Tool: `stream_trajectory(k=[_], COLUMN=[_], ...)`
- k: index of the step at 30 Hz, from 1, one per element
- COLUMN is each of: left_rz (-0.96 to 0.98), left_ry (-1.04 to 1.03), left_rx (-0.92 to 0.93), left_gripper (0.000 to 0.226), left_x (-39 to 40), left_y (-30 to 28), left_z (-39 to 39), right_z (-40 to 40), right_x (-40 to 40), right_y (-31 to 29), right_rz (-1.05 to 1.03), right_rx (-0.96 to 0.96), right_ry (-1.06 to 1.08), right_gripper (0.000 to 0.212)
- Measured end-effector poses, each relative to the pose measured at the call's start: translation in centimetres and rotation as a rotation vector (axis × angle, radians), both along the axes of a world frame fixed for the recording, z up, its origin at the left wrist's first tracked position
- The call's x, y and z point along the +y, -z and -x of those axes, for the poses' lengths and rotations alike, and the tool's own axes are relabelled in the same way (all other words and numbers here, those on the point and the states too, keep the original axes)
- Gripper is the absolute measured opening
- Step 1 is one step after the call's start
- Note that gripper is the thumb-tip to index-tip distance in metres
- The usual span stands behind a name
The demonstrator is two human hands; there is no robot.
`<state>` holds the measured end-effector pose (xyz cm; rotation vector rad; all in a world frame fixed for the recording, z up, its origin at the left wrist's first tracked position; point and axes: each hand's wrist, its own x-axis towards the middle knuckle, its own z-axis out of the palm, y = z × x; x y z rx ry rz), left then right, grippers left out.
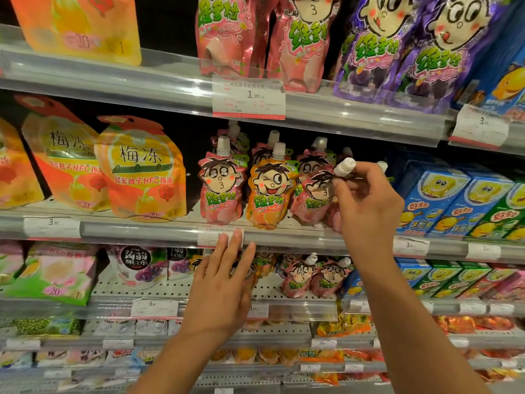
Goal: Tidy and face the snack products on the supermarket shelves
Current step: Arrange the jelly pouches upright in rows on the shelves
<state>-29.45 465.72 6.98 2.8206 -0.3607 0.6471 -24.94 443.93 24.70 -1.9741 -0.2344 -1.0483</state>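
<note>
On the middle shelf stand small spouted jelly pouches: a pink one (220, 189) at the left, an orange one (268, 194) beside it, more pink ones behind. My right hand (366, 200) pinches the white cap and neck of a tilted pink pouch (316, 194) at the right of that group. My left hand (224, 285) is lower, fingers straight and spread, its fingertips at the price tag (208, 237) on the middle shelf's front rail. It holds nothing.
Orange plum-jelly bags (142, 172) stand left on the middle shelf, blue and green boxes (443, 200) right. The upper shelf carries large pink (227, 32) and purple pouches (397, 46). The shelf below has more pink pouches (312, 277) and a grape jelly bag (139, 263).
</note>
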Motion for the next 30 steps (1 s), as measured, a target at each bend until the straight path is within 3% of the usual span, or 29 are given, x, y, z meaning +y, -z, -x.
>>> stream_trajectory(k=[8,19,26,30], left_rz=[-0.008,-0.005,-0.014,0.009], left_ry=[-0.017,-0.013,-0.009,0.009], left_rx=[-0.017,-0.004,-0.004,-0.027], left_gripper=[0.094,0.094,0.092,0.089], left_x=[-0.2,-0.1,-0.1,-0.1], left_y=[-0.1,-0.2,-0.3,-0.3], left_z=[0.1,0.1,0.0,-0.1], right_z=[-1.4,-1.4,0.8,2.5], right_x=[-0.7,-0.7,-0.3,0.9], right_y=[0.3,1.0,2.8,5.9], right_rz=[0.074,0.128,0.070,0.247], right_rx=[0.142,0.070,-0.089,-0.154], right_ry=[0.007,-0.014,-0.050,-0.069], right_gripper=[0.016,0.042,0.030,0.012])
